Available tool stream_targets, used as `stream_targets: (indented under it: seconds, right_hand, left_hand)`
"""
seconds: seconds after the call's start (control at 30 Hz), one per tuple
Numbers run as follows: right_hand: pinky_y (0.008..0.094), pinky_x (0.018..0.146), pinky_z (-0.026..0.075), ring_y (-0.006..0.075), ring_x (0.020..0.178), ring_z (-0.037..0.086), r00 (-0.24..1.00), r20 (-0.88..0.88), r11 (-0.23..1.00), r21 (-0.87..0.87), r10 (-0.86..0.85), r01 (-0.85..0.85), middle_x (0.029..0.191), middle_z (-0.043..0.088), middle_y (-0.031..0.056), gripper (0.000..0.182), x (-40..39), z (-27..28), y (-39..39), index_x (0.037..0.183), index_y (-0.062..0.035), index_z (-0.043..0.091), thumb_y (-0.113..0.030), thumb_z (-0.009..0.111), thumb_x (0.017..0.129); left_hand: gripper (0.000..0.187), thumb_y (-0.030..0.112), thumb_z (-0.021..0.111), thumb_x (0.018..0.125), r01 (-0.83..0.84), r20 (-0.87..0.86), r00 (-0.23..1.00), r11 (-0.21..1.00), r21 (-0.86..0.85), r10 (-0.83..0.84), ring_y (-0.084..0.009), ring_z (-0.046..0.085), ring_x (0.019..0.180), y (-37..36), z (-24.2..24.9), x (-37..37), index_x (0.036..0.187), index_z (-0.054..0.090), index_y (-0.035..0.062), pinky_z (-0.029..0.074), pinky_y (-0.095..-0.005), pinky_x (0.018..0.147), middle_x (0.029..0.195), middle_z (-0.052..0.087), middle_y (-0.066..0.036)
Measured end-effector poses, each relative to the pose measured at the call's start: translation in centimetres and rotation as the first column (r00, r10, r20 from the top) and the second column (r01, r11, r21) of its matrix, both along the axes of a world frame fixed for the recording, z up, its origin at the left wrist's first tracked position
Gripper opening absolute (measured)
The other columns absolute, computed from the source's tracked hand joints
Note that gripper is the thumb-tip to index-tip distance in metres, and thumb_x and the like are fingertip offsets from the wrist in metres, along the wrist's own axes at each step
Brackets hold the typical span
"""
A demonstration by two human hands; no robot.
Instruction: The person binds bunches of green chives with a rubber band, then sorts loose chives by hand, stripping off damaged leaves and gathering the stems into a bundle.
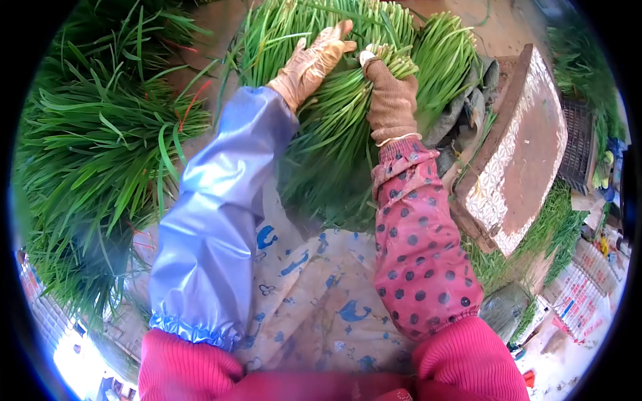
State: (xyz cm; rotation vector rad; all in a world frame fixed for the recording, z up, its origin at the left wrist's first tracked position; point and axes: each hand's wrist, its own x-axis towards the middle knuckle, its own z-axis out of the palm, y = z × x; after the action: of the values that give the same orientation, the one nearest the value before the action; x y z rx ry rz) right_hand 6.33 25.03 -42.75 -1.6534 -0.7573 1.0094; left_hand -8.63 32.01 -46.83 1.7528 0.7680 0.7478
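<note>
Looking past my patterned apron (314, 294), I see my right hand (391, 100) clamped around a bundle of green stalks (334, 147), my left hand (309, 67) flat and open on it. Loose grip could scatter stalks. Beyond: a tiled slab (521, 147), more greens piled (93, 154) outdoors.

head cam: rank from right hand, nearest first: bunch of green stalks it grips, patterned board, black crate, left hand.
1. Bunch of green stalks: in the right hand.
2. Left hand: just left, on the same greens.
3. Patterned board: to the right.
4. Black crate: beyond the board, far right.
</note>
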Motion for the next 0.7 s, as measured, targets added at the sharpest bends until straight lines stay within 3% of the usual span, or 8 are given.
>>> stream_targets:
  seconds: [0.07,0.1,0.13,0.2,0.27,0.4,0.47,0.7]
  right_hand:
    - [0.0314,0.075,0.052,0.0189,0.084,0.064,0.995,-0.095,0.996,0.08,-0.042,0.049,0.096,0.066,0.0083,0.035,0.9,-0.3,-0.4,0.106,0.0009,0.062,-0.016,0.073,0.078]
    - [0.033,0.068,0.056,0.0216,0.075,0.067,0.904,-0.412,0.982,0.088,-0.115,0.165,0.088,0.067,0.0099,0.03,1.3,-0.1,-0.4,0.102,0.0031,0.061,-0.01,0.071,0.077]
    - [0.033,0.068,0.056,0.0216,0.075,0.067,0.905,-0.409,0.983,0.084,-0.117,0.165,0.088,0.067,0.0099,0.03,1.9,-0.2,-0.5,0.102,0.0031,0.061,-0.01,0.071,0.077]
    - [0.0322,0.061,0.058,0.0224,0.069,0.067,0.928,-0.333,0.983,0.028,-0.164,0.183,0.084,0.068,0.0123,0.027,3.1,-0.1,-0.8,0.101,0.003,0.06,-0.009,0.07,0.078]
    - [0.0317,0.06,0.057,0.0213,0.069,0.067,0.903,-0.412,0.984,0.062,-0.126,0.165,0.084,0.068,0.013,0.028,3.5,0.3,-1.3,0.101,0.0022,0.06,-0.009,0.071,0.078]
    - [0.0322,0.058,0.055,0.0204,0.068,0.066,0.897,-0.341,0.957,-0.025,-0.279,0.289,0.083,0.069,0.0115,0.031,3.8,-3.7,-0.9,0.101,0.0011,0.061,-0.012,0.073,0.076]
    - [0.0335,0.06,0.051,0.0181,0.068,0.063,0.885,-0.396,0.962,0.014,-0.244,0.272,0.082,0.067,0.0076,0.033,3.4,-3.1,-0.9,0.102,0.0009,0.061,-0.013,0.075,0.075]
    - [0.0305,0.067,0.047,0.0137,0.073,0.059,0.946,-0.241,0.968,0.074,-0.217,0.24,0.086,0.066,0.0017,0.027,1.0,0.8,-1.8,0.095,-0.0003,0.065,-0.014,0.074,0.074]
  left_hand:
    - [0.074,0.064,0.027,0.094,0.128,-0.449,0.894,0.956,0.265,0.005,-0.032,0.033,0.136,0.1,-0.8,-0.2,0.145,0.035,0.0109,0.01,-0.0414,0.115,0.148,0.037,-0.006]
    - [0.071,0.065,0.019,0.094,0.067,-0.356,0.934,0.995,0.069,-0.038,-0.0319,0.022,0.141,-0.2,-0.2,0.5,0.14,0.045,0.0169,-0.006,-0.0462,0.115,0.146,0.041,-0.004]
    - [0.067,0.062,0.019,0.096,0.127,-0.154,0.98,0.992,-0.02,-0.129,-0.028,0.024,0.141,0.7,0.4,0.9,0.133,0.054,0.0182,-0.003,-0.0475,0.116,0.143,0.045,-0.006]
    - [0.067,0.061,0.021,0.097,-0.071,-0.004,0.997,0.919,-0.387,0.076,-0.0248,0.036,0.135,-0.9,4.1,0.1,0.129,0.057,0.0142,0.005,-0.0439,0.117,0.138,0.051,-0.006]
    - [0.067,0.058,0.024,0.098,-0.105,0.088,0.988,0.977,-0.188,0.123,-0.0268,0.047,0.127,-0.5,3.9,-2.0,0.133,0.052,0.0083,0.024,-0.04,0.113,0.131,0.055,-0.014]
    - [0.052,0.041,0.046,0.098,0.04,0.122,0.992,0.952,-0.304,-0.003,-0.0229,0.049,0.124,-4.2,3.4,-5.7,0.136,0.048,0.0053,0.034,-0.0345,0.107,0.129,0.057,-0.013]
    - [0.047,0.018,0.058,0.094,-0.114,0.021,0.99,0.89,-0.442,0.138,-0.0189,0.055,0.114,-6.8,4.0,-5.3,0.137,0.046,0.0046,0.039,-0.0292,0.1,0.127,0.059,-0.011]
    - [0.047,0.003,0.054,0.093,-0.347,0.064,0.913,0.849,-0.399,0.403,-0.0203,0.054,0.119,-8.8,5.9,-1.7,0.139,0.042,0.0023,0.041,-0.0268,0.1,0.13,0.055,-0.014]
